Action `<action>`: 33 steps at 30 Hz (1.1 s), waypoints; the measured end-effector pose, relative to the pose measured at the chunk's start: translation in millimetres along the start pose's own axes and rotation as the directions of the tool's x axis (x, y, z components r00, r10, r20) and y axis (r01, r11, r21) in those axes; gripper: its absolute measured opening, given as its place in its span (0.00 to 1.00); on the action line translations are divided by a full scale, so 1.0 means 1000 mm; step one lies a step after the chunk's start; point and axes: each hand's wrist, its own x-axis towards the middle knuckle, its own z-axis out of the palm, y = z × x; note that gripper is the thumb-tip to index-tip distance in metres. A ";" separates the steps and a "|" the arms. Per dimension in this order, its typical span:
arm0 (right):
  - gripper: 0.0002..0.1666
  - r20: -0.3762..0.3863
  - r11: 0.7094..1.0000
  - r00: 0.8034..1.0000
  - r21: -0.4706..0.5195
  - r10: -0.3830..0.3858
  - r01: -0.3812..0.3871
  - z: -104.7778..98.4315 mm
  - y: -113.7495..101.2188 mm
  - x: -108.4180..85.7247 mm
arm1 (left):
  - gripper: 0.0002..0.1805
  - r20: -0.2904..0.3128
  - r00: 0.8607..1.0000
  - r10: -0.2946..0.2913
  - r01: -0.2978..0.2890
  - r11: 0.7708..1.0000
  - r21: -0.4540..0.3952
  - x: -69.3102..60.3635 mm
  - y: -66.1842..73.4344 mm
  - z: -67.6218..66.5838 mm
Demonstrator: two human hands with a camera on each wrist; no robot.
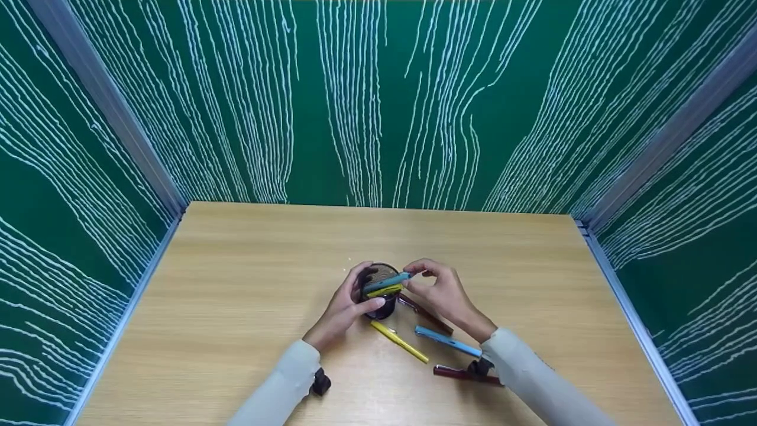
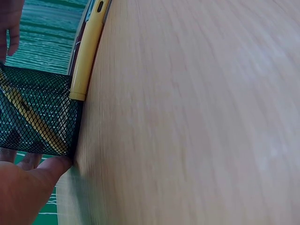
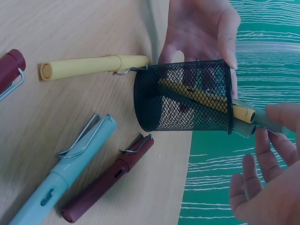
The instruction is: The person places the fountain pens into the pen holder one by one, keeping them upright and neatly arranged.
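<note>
Lower centre of frame: left hand (image 1: 343, 305) grasps black cylindrical mesh cup (image 3: 185, 105); right hand (image 1: 442, 291) pinches slim teal pen (image 1: 400, 278), seemingly inserting; next calls for release.

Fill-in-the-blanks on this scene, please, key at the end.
The left hand holds a mesh cup, coloured ____.
Of that cup and the bluish pen, the right hand grips the ____.
On the table lie ____ dark red pens.
One yellow pen lies there too; another yellow pen leans in the ____.
Missing: black; pen; two; cup.
</note>
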 end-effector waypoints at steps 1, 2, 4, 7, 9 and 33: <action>0.11 0.000 1.000 1.000 -0.001 0.000 0.000 0.000 0.000 0.000 | 0.47 -0.001 1.000 0.000 0.000 1.000 0.001 0.000 0.000 0.000; 0.11 0.001 1.000 1.000 0.000 0.001 -0.001 0.000 0.000 0.000 | 0.47 -0.002 1.000 0.001 -0.001 1.000 0.002 0.000 0.000 0.000; 0.12 0.001 1.000 1.000 0.003 0.005 -0.005 -0.001 0.000 0.000 | 0.47 -0.005 1.000 0.004 -0.004 1.000 0.007 0.000 0.000 0.001; 0.13 -0.005 1.000 1.000 0.001 0.016 -0.016 -0.002 0.000 -0.002 | 0.47 -0.010 1.000 0.000 0.000 1.000 0.016 0.000 0.000 0.001; 0.12 -0.010 1.000 1.000 -0.001 0.022 -0.022 -0.003 0.000 -0.003 | 0.47 -0.013 1.000 -0.004 0.004 1.000 0.018 0.000 0.000 0.001; 0.09 0.019 0.996 0.995 -0.012 0.093 -0.093 -0.009 0.018 -0.048 | 0.48 -0.030 1.000 -0.007 0.008 1.000 0.026 -0.001 0.000 0.001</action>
